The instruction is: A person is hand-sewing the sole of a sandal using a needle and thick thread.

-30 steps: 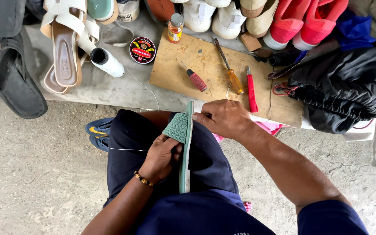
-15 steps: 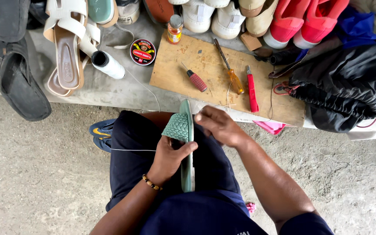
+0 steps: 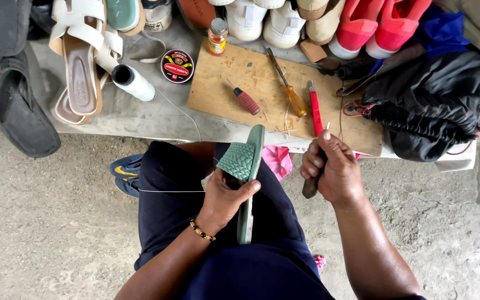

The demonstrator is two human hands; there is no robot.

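A rough grey concrete floor (image 3: 45,244) fills the lower view, and a low concrete tabletop (image 3: 140,114) runs across the top. On it lies a scuffed wooden board (image 3: 262,89) carrying a red-handled awl (image 3: 245,100), a screwdriver with an amber handle (image 3: 288,83) and a red-handled tool (image 3: 314,107). At 11 o'clock from the board sit a round black tin (image 3: 177,65) and a small orange bottle (image 3: 216,36); a white thread spool (image 3: 133,83) lies at 9 o'clock from it, beside beige sandals (image 3: 81,66). White shoes (image 3: 262,19) and red shoes (image 3: 373,25) line the far edge, a black bag (image 3: 426,105) rests at 3 o'clock, and a dark shoe (image 3: 15,108) hangs over the tabletop's edge at 9 o'clock.

The green sandal (image 3: 246,172) stands on its side edge across the person's lap, at 6 o'clock from the board, its toe pointing toward the tabletop. Its sole is thin and muted green, with a woven, ribbed strap of the same colour. The left hand (image 3: 226,197) is closed around the sandal, thumb pressed on the sole's edge and fingers tucked under the strap. A thin white thread (image 3: 170,191) runs from this hand toward 9 o'clock. The right hand (image 3: 329,169), at 3 o'clock from the sandal and apart from it, is clenched around a dark-handled tool (image 3: 310,188) whose metal tip shows above the fist
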